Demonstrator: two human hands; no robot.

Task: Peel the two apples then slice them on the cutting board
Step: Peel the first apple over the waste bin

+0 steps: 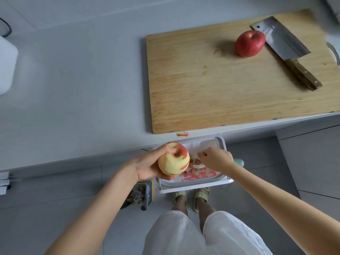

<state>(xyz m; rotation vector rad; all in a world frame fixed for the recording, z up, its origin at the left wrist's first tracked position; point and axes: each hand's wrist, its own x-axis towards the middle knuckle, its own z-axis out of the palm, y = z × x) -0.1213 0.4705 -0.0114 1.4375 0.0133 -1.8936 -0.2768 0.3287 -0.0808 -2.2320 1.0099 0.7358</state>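
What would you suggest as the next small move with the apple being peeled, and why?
Probably bring the right hand and its peeler onto the apple and strip the red skin left around its stem and side. The left hand holds it over the scrap tray, mostly bare, while the second apple waits unpeeled on the cutting board.

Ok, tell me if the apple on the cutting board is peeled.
No, the apple on the cutting board is wholly red-skinned.
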